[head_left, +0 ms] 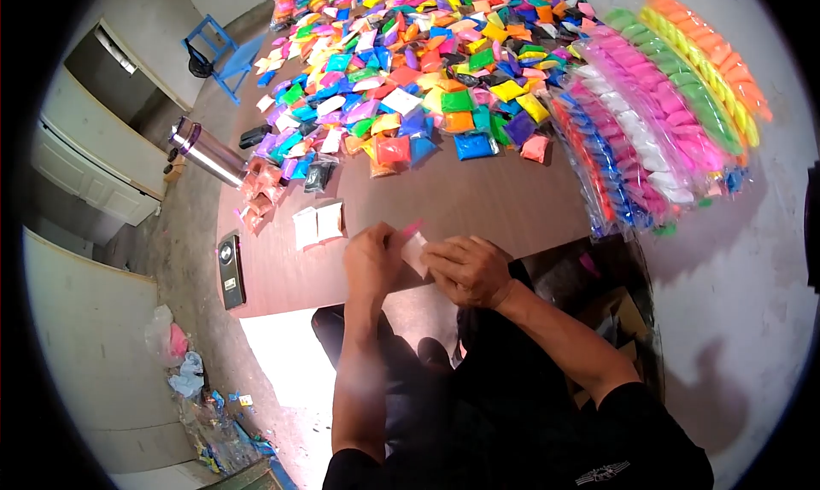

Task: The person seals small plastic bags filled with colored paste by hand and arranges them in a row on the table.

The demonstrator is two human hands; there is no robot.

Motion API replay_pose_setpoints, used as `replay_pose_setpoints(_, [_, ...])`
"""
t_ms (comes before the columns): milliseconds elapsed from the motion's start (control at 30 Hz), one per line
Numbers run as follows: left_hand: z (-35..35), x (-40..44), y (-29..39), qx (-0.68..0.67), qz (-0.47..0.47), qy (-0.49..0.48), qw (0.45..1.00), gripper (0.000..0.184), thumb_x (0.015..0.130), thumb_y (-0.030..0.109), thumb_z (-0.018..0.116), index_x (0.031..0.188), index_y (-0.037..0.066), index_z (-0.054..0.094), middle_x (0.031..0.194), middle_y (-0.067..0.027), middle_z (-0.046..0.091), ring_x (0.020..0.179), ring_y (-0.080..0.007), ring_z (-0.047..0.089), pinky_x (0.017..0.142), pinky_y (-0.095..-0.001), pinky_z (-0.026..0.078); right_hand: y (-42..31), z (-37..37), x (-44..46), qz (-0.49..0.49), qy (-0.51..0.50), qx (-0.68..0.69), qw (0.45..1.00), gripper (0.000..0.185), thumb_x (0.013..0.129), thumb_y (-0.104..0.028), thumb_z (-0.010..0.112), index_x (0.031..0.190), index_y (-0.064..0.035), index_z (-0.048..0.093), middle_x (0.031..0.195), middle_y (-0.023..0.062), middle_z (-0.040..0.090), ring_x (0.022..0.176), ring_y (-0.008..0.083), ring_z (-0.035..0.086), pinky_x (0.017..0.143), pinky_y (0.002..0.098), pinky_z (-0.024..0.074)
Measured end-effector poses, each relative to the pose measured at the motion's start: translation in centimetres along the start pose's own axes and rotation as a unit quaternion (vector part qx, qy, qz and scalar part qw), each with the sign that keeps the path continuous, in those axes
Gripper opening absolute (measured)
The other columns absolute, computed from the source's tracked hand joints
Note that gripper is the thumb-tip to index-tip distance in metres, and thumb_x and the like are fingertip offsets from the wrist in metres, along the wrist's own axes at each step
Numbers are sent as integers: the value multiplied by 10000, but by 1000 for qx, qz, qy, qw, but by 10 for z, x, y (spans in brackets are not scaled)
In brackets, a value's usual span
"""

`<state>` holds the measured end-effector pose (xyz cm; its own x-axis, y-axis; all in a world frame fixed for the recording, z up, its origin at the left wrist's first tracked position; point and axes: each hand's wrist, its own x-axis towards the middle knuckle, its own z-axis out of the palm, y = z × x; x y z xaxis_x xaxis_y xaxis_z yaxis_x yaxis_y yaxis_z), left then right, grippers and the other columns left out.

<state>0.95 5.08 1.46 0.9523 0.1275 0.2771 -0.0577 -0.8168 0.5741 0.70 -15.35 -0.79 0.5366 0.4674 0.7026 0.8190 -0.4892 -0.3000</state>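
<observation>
Close to the table's near edge, my left hand [372, 256] is closed in a pinch beside a small pale packet [414, 254] with a pink top edge. The fingers of my right hand [468, 270] are closed on the packet's other side. What exactly is inside the packet is too small to make out. Left of my left hand, a pair of whitish packets [319, 225] lies side by side on the brown table [478, 212].
A heap of small colourful packets [401, 102] covers the far table. Long clear bags of coloured packets [658, 114] lie at the right. A metal flask [207, 151], salmon-coloured packets [262, 191] and a dark phone [230, 272] are at the left. Cardboard boxes [628, 311] stand lower right.
</observation>
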Motion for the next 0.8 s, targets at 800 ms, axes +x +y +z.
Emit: replay_pose_setpoints(800, [-24, -46, 3, -139, -114, 58, 982, 111, 915, 77, 708, 888, -29, 692, 791, -192, 704, 662, -305, 683, 649, -366, 531, 1, 7, -5, 12, 2, 1, 1000, 181, 814, -152, 747, 996, -144, 741, 1109, -33, 721, 909, 169, 695, 716, 336, 525])
